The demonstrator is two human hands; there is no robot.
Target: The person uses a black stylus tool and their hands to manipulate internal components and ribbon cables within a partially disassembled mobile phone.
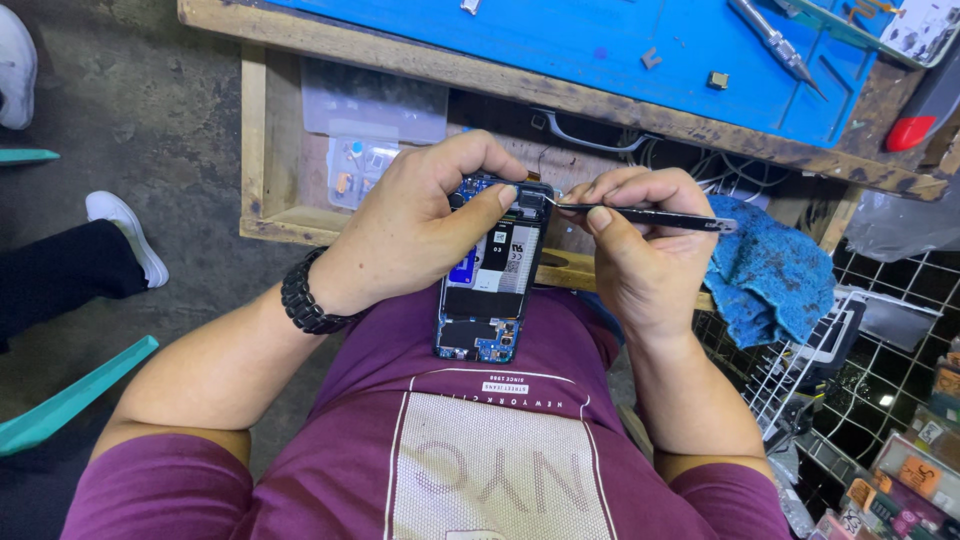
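Left hand (415,225) grips opened phone (488,275) with white label; right hand (640,250) pinches tweezers (650,217).

Open drawer (290,190) and bench edge (560,95) block the far side; blue cloth (770,265) and wire rack (850,360) crowd the right (floor at left open).

Matt black metal tweezers (650,217), rough wooden bench (420,62)

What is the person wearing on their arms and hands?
Both arms are bare below short purple sleeves. The left wrist wears a chunky black beaded bracelet. The left hand and right hand have no gloves or rings that show.
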